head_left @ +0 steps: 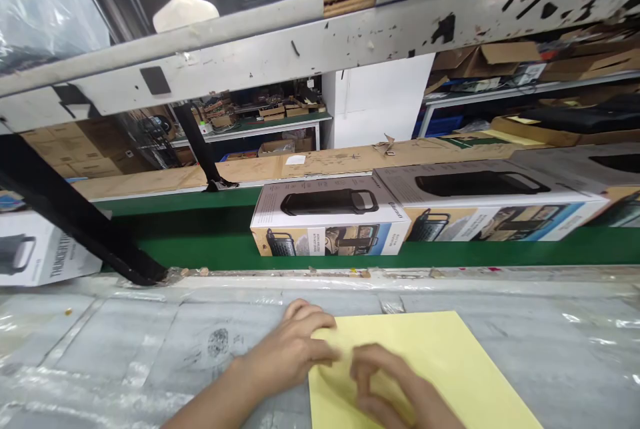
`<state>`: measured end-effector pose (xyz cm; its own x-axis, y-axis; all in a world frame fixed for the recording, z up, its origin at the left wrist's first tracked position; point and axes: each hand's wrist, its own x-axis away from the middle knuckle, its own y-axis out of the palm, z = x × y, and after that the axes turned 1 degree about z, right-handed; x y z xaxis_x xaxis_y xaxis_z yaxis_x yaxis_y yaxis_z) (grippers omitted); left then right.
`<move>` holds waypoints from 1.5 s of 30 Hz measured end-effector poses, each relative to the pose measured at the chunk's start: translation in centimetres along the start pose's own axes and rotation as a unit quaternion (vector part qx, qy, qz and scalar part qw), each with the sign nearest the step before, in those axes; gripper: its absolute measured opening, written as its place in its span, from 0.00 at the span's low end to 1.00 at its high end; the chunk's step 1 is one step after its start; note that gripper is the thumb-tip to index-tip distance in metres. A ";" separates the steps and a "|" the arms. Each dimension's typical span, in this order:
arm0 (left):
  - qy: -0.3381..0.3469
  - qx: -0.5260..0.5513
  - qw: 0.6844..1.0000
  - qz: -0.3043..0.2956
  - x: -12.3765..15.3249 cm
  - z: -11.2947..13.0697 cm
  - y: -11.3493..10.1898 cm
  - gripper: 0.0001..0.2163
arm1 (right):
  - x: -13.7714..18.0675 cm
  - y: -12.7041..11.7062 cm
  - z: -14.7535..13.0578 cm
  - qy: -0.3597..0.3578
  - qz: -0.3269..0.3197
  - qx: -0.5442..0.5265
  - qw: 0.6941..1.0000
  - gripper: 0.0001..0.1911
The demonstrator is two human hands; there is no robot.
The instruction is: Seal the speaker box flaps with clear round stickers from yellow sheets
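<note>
A pale yellow sheet (440, 369) lies flat on the plastic-covered worktable (150, 342) at the bottom centre. My left hand (290, 346) rests at the sheet's upper left corner, fingers curled and pinching its edge. My right hand (395, 386) lies on the sheet just to the right, fingers bent and pressed on the paper. Beyond the table, printed product boxes (327, 216) (490, 206) lie on a green conveyor belt (200, 236).
A black slanted post (75, 216) meets the table edge at left beside another white box (35, 256). A scuffed grey beam (320, 42) crosses overhead. Cardboard sheets (310, 162) and cluttered shelves (500, 76) stand behind the belt.
</note>
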<state>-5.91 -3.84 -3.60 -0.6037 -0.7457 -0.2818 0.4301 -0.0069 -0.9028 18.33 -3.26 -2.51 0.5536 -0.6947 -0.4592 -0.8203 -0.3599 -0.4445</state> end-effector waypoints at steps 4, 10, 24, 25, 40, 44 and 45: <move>0.061 -0.083 0.992 0.074 -2.2 -0.5 -2.9 0.10 | -4.3 -4.4 1.1 0.021 0.085 -0.104 0.991 0.22; -0.150 -0.186 0.950 0.202 -10.0 -6.0 -7.3 0.29 | -14.1 -5.3 4.2 -0.122 0.067 -0.023 0.990 0.25; -0.143 -0.196 0.939 0.244 -10.3 -9.7 -5.7 0.17 | -20.0 -2.4 8.3 -0.255 0.071 0.175 0.948 0.31; -0.141 -0.195 0.939 0.245 -10.2 -9.8 -5.7 0.17 | -19.8 -2.6 8.4 -0.244 0.066 0.202 0.946 0.32; -0.264 0.100 0.883 0.374 -7.6 -11.9 -12.3 0.10 | -29.7 -3.3 6.4 0.124 0.041 0.169 0.977 0.29; -0.374 0.444 0.698 0.420 -6.1 -16.2 -13.3 0.27 | -34.5 0.6 5.3 0.006 -0.037 0.043 0.998 0.11; -0.365 0.534 0.659 0.384 -5.9 -17.1 -12.7 0.29 | -35.7 1.7 5.0 -0.008 -0.080 0.012 0.997 0.11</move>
<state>-19.29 12.09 3.97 0.3844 -0.9212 0.0603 0.8827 0.3859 0.2680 -2.11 24.00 9.31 0.6802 -0.6187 -0.3932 -0.7171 -0.4503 -0.5319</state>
